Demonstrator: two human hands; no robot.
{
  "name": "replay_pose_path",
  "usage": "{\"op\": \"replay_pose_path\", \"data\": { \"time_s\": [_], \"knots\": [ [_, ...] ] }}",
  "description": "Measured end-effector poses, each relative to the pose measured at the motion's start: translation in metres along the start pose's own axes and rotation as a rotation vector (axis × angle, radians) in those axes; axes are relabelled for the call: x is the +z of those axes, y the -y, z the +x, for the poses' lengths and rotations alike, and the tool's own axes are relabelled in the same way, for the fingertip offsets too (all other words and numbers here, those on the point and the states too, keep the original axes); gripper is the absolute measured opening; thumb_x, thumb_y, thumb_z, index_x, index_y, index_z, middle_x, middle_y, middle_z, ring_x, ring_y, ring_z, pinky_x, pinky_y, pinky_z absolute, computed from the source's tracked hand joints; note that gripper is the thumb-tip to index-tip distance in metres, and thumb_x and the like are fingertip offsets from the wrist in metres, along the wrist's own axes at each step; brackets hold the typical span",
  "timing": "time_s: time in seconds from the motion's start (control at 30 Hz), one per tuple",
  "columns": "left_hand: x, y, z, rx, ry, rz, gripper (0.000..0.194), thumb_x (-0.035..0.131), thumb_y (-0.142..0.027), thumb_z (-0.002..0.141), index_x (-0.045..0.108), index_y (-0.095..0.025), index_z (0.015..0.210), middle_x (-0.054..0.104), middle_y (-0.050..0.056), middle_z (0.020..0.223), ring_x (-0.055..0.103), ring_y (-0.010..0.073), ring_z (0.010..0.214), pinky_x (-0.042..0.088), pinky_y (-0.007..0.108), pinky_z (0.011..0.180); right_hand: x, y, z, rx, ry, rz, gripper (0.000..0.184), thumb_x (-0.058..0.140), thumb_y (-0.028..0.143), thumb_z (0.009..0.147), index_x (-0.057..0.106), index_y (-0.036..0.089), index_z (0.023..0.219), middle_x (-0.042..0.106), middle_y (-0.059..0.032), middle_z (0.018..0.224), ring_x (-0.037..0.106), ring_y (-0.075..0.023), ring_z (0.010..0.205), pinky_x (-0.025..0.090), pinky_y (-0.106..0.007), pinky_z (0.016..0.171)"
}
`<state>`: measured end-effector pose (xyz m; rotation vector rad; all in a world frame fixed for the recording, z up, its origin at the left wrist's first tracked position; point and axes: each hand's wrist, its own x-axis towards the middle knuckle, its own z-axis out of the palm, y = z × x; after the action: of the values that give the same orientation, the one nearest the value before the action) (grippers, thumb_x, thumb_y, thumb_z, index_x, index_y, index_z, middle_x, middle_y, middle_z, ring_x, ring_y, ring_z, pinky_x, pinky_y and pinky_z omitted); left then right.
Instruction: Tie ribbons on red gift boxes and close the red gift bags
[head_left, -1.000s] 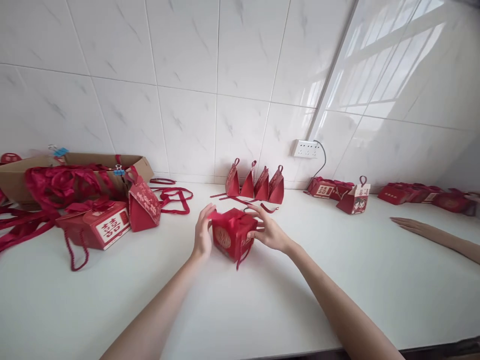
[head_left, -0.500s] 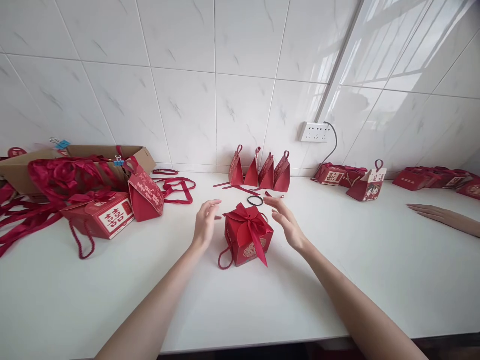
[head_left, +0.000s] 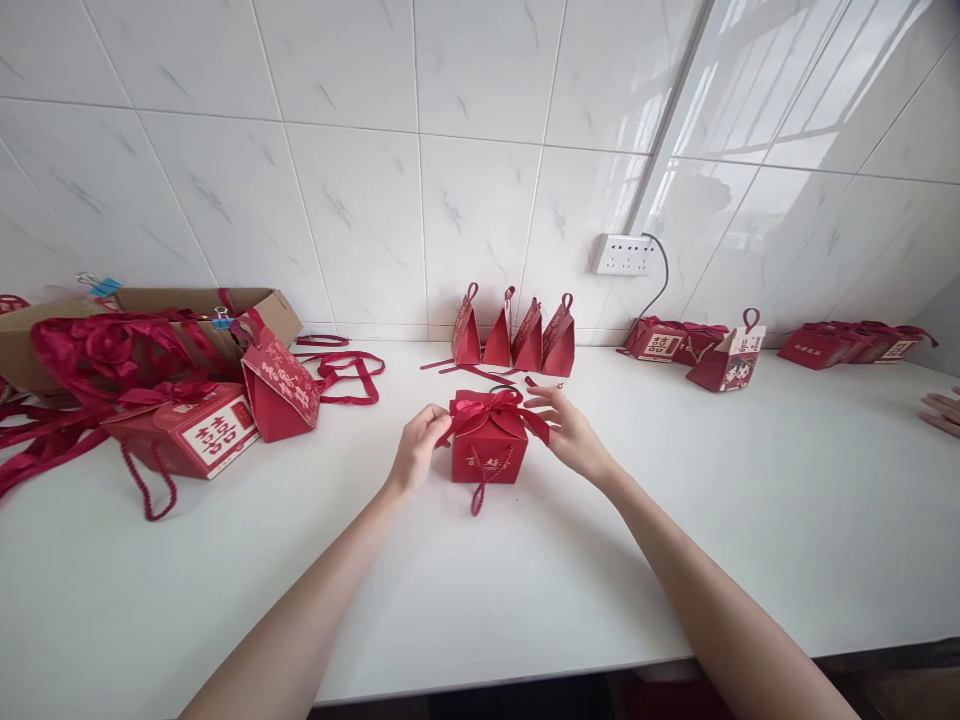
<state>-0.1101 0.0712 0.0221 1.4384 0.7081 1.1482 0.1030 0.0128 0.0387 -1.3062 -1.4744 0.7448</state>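
Note:
A red gift box [head_left: 487,455] stands upright on the white table, its gold-lettered side and twisted cord handle [head_left: 478,495] towards me. On its folded top sits a red ribbon bow [head_left: 487,403]. My left hand [head_left: 418,448] is at the box's left, fingers closed on that ribbon's left tail. On the other side, my right hand [head_left: 574,435] has its fingers stretched and apart beside the right tail [head_left: 535,424]; whether they touch it I cannot tell. Behind the box, a black ring is mostly hidden.
Several red triangular boxes [head_left: 497,340] stand near the tiled wall. At left are a cardboard box [head_left: 285,318] of ribbons, a double-happiness box [head_left: 191,435] and a tilted triangular box [head_left: 281,385]. More boxes [head_left: 817,345] lie right, near another person's hand [head_left: 941,410].
The gift box has turned, bringing its cord handle to the front. My left hand has closed on a ribbon tail; my right has come nearer the bow. The other person's hand has moved right.

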Motion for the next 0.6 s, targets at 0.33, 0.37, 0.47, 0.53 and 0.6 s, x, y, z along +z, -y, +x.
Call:
{"op": "replay_pose_path", "data": {
  "time_s": [0.33, 0.37, 0.47, 0.53, 0.6],
  "knots": [
    [0.006, -0.013, -0.006, -0.016, 0.008, 0.153, 0.046, 0.053, -0.051, 0.076, 0.033, -0.019, 0.052, 0.032, -0.004, 0.050, 0.031, 0.0092, 0.050, 0.028, 0.024, 0.051, 0.006, 0.000, 0.001, 0.230, -0.003, 0.449, 0.058, 0.042, 0.073, 0.079, 0.062, 0.019, 0.081, 0.060, -0.0054, 0.083, 0.058, -0.0172, 0.074, 0.049, -0.028, 0.063],
    [0.007, -0.015, -0.006, -0.006, 0.003, 0.165, 0.044, 0.054, -0.049, 0.075, 0.033, -0.019, 0.051, 0.031, -0.004, 0.051, 0.031, 0.0092, 0.051, 0.028, 0.024, 0.051, 0.006, 0.000, 0.002, 0.237, -0.010, 0.469, 0.060, 0.043, 0.075, 0.077, 0.062, 0.019, 0.080, 0.059, -0.0040, 0.078, 0.057, -0.0161, 0.071, 0.048, -0.027, 0.062],
    [0.007, -0.016, -0.007, 0.044, -0.030, 0.216, 0.034, 0.057, -0.040, 0.074, 0.039, -0.018, 0.054, 0.035, -0.004, 0.054, 0.034, 0.0097, 0.054, 0.030, 0.024, 0.053, 0.008, 0.002, 0.002, 0.247, -0.028, 0.439, 0.058, 0.051, 0.075, 0.072, 0.059, 0.018, 0.075, 0.054, -0.0013, 0.071, 0.054, -0.0144, 0.066, 0.046, -0.026, 0.060],
    [0.007, -0.015, -0.006, 0.077, -0.066, 0.254, 0.030, 0.057, -0.037, 0.074, 0.043, -0.018, 0.056, 0.039, -0.003, 0.057, 0.038, 0.0105, 0.057, 0.034, 0.024, 0.058, 0.011, 0.005, 0.001, 0.222, -0.045, 0.360, 0.054, 0.055, 0.071, 0.072, 0.056, 0.017, 0.070, 0.054, -0.0013, 0.070, 0.053, -0.0145, 0.066, 0.046, -0.027, 0.062],
    [0.006, -0.013, -0.004, 0.098, -0.118, 0.271, 0.027, 0.057, -0.037, 0.074, 0.046, -0.019, 0.058, 0.045, -0.001, 0.065, 0.045, 0.0124, 0.065, 0.038, 0.025, 0.065, 0.014, 0.008, -0.001, 0.163, -0.065, 0.268, 0.050, 0.057, 0.065, 0.073, 0.052, 0.016, 0.065, 0.053, -0.0015, 0.067, 0.052, -0.0144, 0.065, 0.044, -0.028, 0.064]
  ]
}}
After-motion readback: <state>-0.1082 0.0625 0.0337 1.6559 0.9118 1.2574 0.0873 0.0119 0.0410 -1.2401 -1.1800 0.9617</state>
